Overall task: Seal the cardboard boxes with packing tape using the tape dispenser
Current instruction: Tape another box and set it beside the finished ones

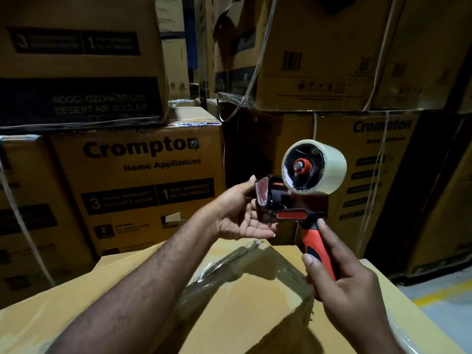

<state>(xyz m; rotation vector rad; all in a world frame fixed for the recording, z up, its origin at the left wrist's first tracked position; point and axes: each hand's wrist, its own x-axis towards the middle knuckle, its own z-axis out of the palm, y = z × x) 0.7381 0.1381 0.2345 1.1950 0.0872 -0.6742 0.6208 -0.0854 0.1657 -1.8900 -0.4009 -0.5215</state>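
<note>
Right hand gripped the orange handle of the tape dispenser, held above the taped cardboard box. Left hand was open, palm up, thumb touching the dispenser's front end. Tape roll sat uppermost; printed cartons stood behind.

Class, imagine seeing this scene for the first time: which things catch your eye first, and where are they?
The red-and-black tape dispenser, centre frame, with its clear tape roll on top; the right hand grips its handle, the left hand touches its front. Beneath lies a cardboard box, its seam already taped, and printed Crompton boxes stack behind.
</note>
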